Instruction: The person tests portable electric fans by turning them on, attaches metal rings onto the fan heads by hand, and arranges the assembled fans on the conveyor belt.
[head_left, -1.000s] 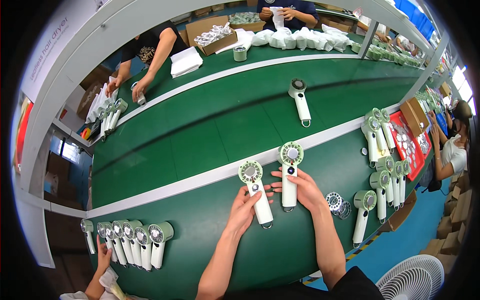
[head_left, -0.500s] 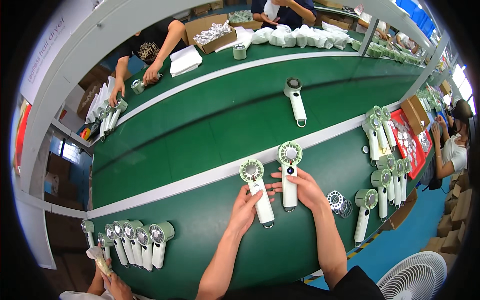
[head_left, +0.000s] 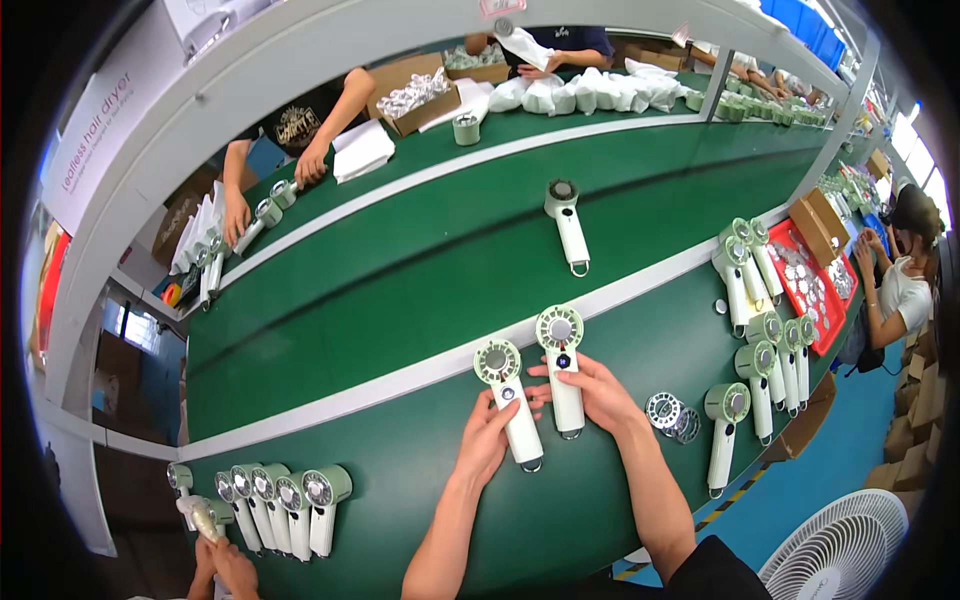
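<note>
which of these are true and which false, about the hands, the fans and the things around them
1. The left hand holds the left fan, the right hand the right fan. True.
2. The left fan's round head points toward the picture's lower edge. False: it points up, toward the white rail.
3. A lone fan lies beyond the white rail. True.
4. The red tray is on the picture's left side. False: it is on the right.
5. Loose silver rings lie to the right of the right hand. True.

Green bench [head_left: 400, 450] with white-handled fans [head_left: 323, 512] and loose rings [head_left: 671, 417]
</note>
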